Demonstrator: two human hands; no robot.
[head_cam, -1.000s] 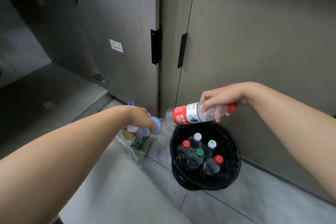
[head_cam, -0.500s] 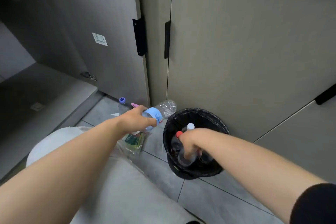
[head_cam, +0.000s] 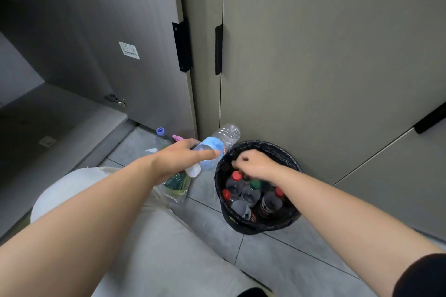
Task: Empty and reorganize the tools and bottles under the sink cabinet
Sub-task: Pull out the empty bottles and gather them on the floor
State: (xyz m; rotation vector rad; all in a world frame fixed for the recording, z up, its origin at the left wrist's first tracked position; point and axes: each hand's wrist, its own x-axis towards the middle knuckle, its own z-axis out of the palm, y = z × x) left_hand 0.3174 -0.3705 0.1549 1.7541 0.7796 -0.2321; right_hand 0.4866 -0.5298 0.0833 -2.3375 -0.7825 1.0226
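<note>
Ideally the left hand (head_cam: 178, 159), gripping the blue-labelled bottle (head_cam: 214, 147) just beside the bin (head_cam: 272, 148), turns it cap-up and lowers it among the upright bottles (head_cam: 251, 191) below the right hand (head_cam: 255, 166), which hangs loosely curled, seemingly empty.

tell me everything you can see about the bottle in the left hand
A clear plastic bottle with a light blue label and white cap, apparently empty. The left hand grips it near the cap end, holding it tilted, cap low toward the person, base high toward the cabinet, just left of the black-lined bin.
</note>
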